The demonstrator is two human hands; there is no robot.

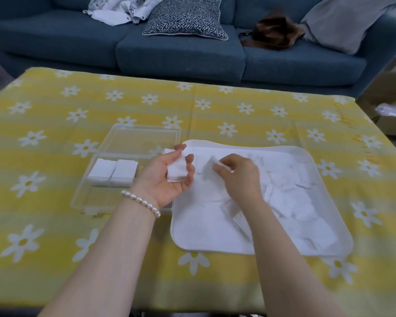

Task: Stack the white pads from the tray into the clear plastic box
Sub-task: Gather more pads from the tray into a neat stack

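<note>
A white tray [325, 236] lies on the table right of centre, with several loose white pads [290, 202] scattered over its right half. To its left lies an open clear plastic box [96, 197] with its lid [144, 139] folded back; two stacks of pads [113, 171] stand in its upper left part. My left hand [162, 179] is palm up over the tray's left edge and holds a small stack of pads [176, 169] between thumb and fingers. My right hand [238, 177] hovers over the tray and pinches one pad [208, 168] by its corner, close to the left hand.
A yellow cloth with white daisies [55, 225] covers the table. Behind it stands a blue sofa [181, 58] with a patterned cushion [188, 17], a brown bag [272, 33] and clothes. A cardboard box [391, 113] sits off the table's right edge.
</note>
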